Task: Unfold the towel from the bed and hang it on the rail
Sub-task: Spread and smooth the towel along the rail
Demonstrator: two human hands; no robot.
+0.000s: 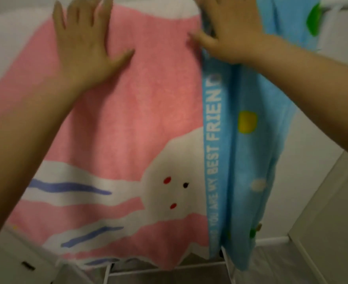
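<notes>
A pink towel (128, 111) with a white cartoon figure and purple stripes hangs spread out in front of the person, its top edge reaching the upper border of the view, where the rail itself cannot be made out. The left hand (85, 44) lies open and flat on the pink cloth, fingers spread, gripping nothing. The right hand (230, 31) is also open, pressed where the pink towel meets a blue towel (248, 152) hanging just beside it.
</notes>
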